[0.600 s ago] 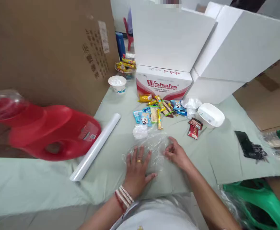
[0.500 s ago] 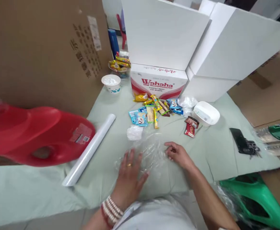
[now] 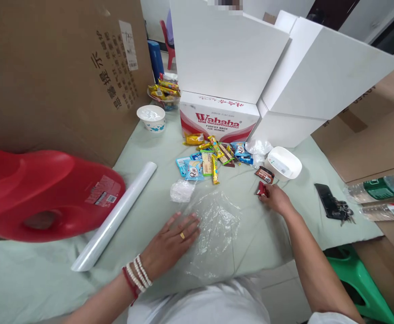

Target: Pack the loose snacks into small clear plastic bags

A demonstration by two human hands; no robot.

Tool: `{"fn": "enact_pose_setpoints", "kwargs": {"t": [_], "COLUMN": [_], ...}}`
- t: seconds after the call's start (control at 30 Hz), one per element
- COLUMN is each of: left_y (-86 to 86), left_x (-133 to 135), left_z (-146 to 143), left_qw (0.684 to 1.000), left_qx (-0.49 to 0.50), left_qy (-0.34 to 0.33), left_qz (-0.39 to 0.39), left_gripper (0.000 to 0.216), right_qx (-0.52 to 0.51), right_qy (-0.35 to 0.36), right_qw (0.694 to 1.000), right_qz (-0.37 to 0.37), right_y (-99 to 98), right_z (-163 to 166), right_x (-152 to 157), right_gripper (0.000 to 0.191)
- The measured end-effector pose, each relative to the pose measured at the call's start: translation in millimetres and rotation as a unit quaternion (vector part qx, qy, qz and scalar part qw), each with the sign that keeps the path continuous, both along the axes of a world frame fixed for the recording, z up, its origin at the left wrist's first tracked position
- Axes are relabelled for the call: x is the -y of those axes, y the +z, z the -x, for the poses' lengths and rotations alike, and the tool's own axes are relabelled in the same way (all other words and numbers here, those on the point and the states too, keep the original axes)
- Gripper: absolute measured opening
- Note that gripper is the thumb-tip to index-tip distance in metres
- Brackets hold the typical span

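Observation:
A sheet of clear plastic film lies spread on the pale green tablecloth in front of me. My left hand rests flat on its left edge, fingers stretched out, a ring on one finger. My right hand has reached to the right and its fingers are closed on a small red snack packet. A second dark red packet lies just beyond it. A pile of coloured snack packets sits further back, with a crumpled wad of film to its left.
A roll of film lies at the left beside a red plastic jug. A white bowl, a paper cup, a Wahaha carton, white boxes, a phone with keys, bottles and a green stool stand around.
My right hand left the film and moved right to the red packet, closing on it. My left hand slid slightly left on the film. The camera shifted.

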State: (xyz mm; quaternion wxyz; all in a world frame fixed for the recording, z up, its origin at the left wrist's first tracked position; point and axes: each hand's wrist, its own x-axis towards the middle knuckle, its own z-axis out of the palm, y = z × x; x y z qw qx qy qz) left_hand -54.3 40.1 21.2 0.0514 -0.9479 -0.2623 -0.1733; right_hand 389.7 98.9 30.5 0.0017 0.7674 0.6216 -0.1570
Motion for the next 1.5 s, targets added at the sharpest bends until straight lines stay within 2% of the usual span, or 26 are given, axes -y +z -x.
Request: {"fn": "enact_pose_setpoints", "kwargs": {"t": [0.07, 0.13, 0.2, 0.27, 0.33, 0.47, 0.6, 0.7, 0.77, 0.87, 0.97, 1.07, 1.13, 1.17, 1.27, 1.3, 1.37, 1.5], "left_y": [-14.2, -24.8, -30.7, -32.9, -33.2, -33.8, -35.6, -35.1, -32.7, -27.1, -22.9, -21.8, -21.4, -20.8, -17.9, -16.9, -15.4, -15.0], "left_x": [1.8, 10.7, 23.7, 36.4, 45.9, 55.6, 58.9, 57.2, 54.6, 51.7, 52.6, 56.0, 58.3, 59.4, 61.4, 61.5, 60.5, 55.7], "left_z": [4.7, 5.0, -0.3, -8.9, -17.1, -24.9, -24.9, -24.9, -25.3, -27.4, -34.1, -47.7, -58.8, -63.9, -72.2, -71.5, -64.7, -40.3], "left_qw": [0.998, 0.992, 0.986, 0.981, 0.976, 0.966, 0.955, 0.957, 0.959, 0.959, 0.952, 0.942, 0.939, 0.939, 0.941, 0.942, 0.943, 0.944], "left_qx": [-0.009, -0.015, -0.011, -0.002, 0.012, 0.062, 0.099, 0.093, 0.076, 0.045, 0.027, 0.033, 0.045, 0.051, 0.055, 0.054, 0.054, 0.051], "left_qy": [0.061, 0.116, 0.153, 0.179, 0.198, 0.226, 0.249, 0.249, 0.25, 0.261, 0.284, 0.309, 0.311, 0.308, 0.297, 0.292, 0.282, 0.279], "left_qz": [0.03, 0.048, 0.065, 0.078, 0.085, 0.104, 0.128, 0.119, 0.107, 0.1, 0.111, 0.127, 0.137, 0.142, 0.152, 0.156, 0.166, 0.17], "left_gripper": [0.039, 0.047, 0.05, 0.051, 0.052, 0.061, 0.067, 0.061, 0.052, 0.046, 0.048, 0.049, 0.05, 0.05, 0.052, 0.051, 0.049, 0.047], "right_qx": [-0.017, -0.043, -0.051, -0.034, -0.011, -0.012, -0.019, 0.042, 0.089, 0.114, 0.105, 0.023, -0.076, -0.122, -0.171, -0.152, -0.104, -0.074], "right_qy": [0.014, 0.042, 0.068, 0.089, 0.111, 0.134, 0.069, -0.007, -0.033, -0.008, -0.011, -0.031, 0.0, 0.039, 0.248, 0.302, 0.361, 0.364], "right_qw": [1.0, 0.995, 0.982, 0.972, 0.975, 0.987, 0.995, 0.999, 0.995, 0.989, 0.989, 0.994, 0.99, 0.983, 0.949, 0.939, 0.925, 0.923], "right_qz": [-0.014, -0.084, -0.171, -0.216, -0.191, -0.087, -0.075, -0.03, -0.035, -0.091, -0.102, -0.101, -0.122, -0.133, -0.088, -0.069, -0.052, -0.102], "right_y": [1.3, 6.1, 12.7, 18.7, 22.7, 26.0, 19.4, 4.2, -7.0, -15.2, -5.6, 21.2, 42.2, 50.9, 59.3, 55.3, 40.4, 9.8], "right_z": [-2.2, -8.4, -16.5, -25.0, -33.4, -45.7, -36.8, -16.8, -6.9, -7.6, -15.7, -0.4, 32.6, 54.8, 125.6, 144.7, 169.3, 172.9], "right_x": [10.4, 13.9, 6.7, -9.8, -29.6, -57.8, -65.2, -65.7, -65.7, -64.2, -59.6, -45.6, -27.6, -16.8, 13.3, 20.3, 29.2, 39.0], "right_gripper": [0.046, 0.045, 0.049, 0.051, 0.053, 0.058, 0.05, 0.063, 0.066, 0.053, 0.047, 0.048, 0.046, 0.045, 0.039, 0.039, 0.044, 0.079]}}
